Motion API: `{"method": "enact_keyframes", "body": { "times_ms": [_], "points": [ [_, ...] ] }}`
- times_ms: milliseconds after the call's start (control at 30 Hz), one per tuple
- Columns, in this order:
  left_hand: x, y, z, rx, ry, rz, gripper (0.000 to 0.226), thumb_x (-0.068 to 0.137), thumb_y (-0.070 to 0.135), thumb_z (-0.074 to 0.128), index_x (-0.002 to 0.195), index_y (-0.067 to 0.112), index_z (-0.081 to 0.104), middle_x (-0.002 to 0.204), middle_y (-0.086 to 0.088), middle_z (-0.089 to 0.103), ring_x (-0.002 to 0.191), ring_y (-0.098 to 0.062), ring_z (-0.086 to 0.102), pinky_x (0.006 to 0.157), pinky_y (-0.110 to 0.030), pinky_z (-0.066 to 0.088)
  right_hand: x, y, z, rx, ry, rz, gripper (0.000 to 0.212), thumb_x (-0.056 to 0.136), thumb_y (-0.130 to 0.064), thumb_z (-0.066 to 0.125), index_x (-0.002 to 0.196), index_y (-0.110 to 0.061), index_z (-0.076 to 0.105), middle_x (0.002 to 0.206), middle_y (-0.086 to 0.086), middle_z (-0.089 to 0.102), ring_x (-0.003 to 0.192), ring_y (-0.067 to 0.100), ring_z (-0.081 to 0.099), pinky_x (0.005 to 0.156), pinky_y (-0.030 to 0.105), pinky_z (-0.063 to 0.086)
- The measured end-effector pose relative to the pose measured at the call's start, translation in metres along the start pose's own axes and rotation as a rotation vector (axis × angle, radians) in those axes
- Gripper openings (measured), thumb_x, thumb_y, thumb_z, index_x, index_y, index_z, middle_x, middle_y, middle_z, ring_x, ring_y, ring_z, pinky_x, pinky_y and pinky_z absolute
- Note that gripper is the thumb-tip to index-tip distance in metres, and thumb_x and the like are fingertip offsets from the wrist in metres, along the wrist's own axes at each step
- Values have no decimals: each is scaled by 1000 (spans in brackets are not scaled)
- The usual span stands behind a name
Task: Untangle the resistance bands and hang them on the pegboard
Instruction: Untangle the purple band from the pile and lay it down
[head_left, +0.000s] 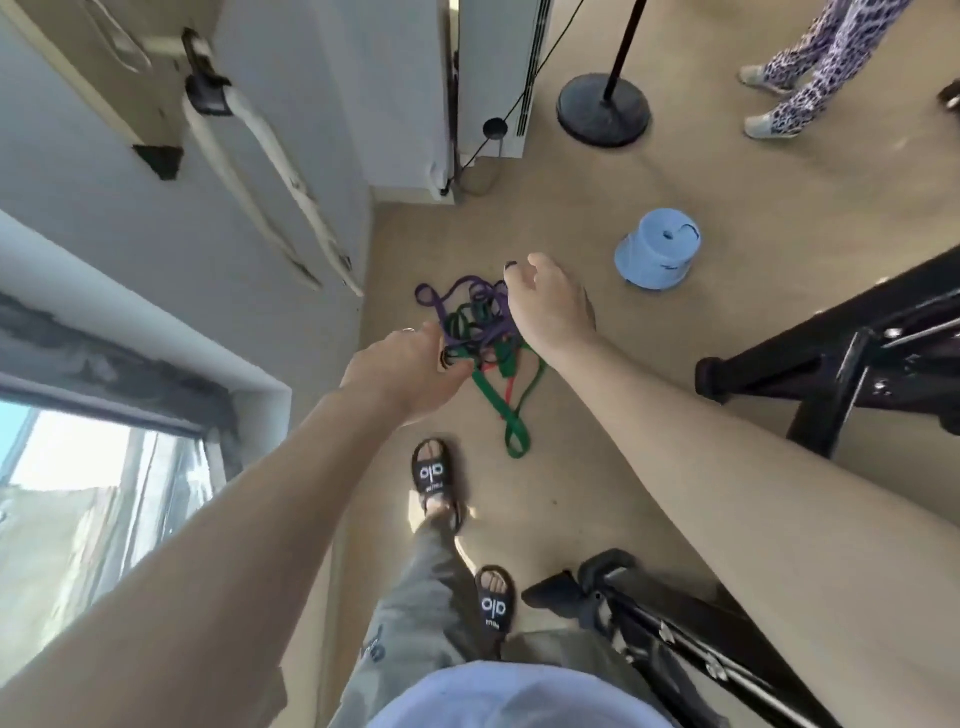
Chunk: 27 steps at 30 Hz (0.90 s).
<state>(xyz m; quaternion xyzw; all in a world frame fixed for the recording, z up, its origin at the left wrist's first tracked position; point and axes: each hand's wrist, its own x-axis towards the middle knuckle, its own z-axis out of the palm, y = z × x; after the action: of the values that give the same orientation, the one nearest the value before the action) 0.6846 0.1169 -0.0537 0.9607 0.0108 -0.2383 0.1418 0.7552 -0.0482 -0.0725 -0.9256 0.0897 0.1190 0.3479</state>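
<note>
As both arms reached forward and down at the centre of the frame, the left hand (410, 371) was closed around strands of the tangled purple, green and red flat rubber resistance bands (480, 338), its fingers curled on the lower left edge of the knot. The right hand (550, 304) was at the upper right edge of the bundle, fingers curled downward; it seemed to pinch a purple strand, though the contact itself was hidden behind the hand. Holding opposite sides looked like a way to lift and spread the knot so single loops could be told apart. A long green loop (514, 426) hung below the tangle toward the beige floor (597, 467). A pale blue bucket hat (657, 252) lay on the floor to the right. In the upper left a white band (270, 171) hung from a dark hook on the wall, near a tan board (78, 52), possibly the pegboard. A black round stand base (602, 109) stood at upper right.
</note>
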Motion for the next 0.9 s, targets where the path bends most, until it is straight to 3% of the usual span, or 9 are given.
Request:
{"method": "enact_keyframes", "body": {
  "times_ms": [100, 233, 467, 633, 800, 900],
  "points": [
    [74, 1, -21, 11, 3, 11, 55, 98, 61, 45, 131, 18, 50, 119, -5, 69, 110, -30, 64, 92, -48, 54, 71, -10, -5, -18, 19, -14, 52, 104, -44, 37, 144, -13, 51, 138, 15, 60, 128, 37, 53, 102, 45, 44],
    [182, 9, -50, 11, -26, 45, 55, 97, 61, 45, 134, 20, 50, 122, -6, 68, 112, -31, 63, 92, -49, 54, 170, -17, -12, 12, 36, 2, 39, 104, -41, 36, 118, -12, 58, 117, 12, 63, 114, 39, 57, 95, 47, 48],
    [327, 28, -110, -15, -87, 68, 45, 99, 54, 48, 125, 16, 50, 113, -6, 67, 103, -29, 62, 89, -46, 54, 311, -32, -40, 65, 33, 32, 37, 102, -39, 35, 107, -11, 59, 105, 11, 63, 100, 34, 59, 93, 51, 50],
    [415, 59, -147, -22, -98, 55, 48, 100, 52, 48, 132, 15, 48, 115, -7, 66, 103, -29, 62, 90, -45, 54, 415, -40, -59, 48, 0, 2, 30, 102, -40, 35, 77, -24, 41, 90, 7, 56, 95, 35, 59, 87, 49, 49],
    [509, 94, -162, -114, -82, -81, 49, 99, 50, 48, 134, 16, 48, 118, -5, 63, 105, -27, 60, 93, -45, 52, 542, -30, -67, 16, -106, -74, 29, 93, -44, 31, 70, -27, 32, 76, 1, 45, 75, 26, 49, 70, 41, 43],
    [565, 117, -163, -198, -58, -238, 48, 100, 50, 47, 135, 18, 47, 117, -2, 62, 106, -26, 60, 93, -42, 50, 619, -22, -72, 5, -218, -149, 28, 98, -39, 34, 72, -30, 32, 79, -1, 46, 77, 22, 47, 71, 37, 38]
  ]
}}
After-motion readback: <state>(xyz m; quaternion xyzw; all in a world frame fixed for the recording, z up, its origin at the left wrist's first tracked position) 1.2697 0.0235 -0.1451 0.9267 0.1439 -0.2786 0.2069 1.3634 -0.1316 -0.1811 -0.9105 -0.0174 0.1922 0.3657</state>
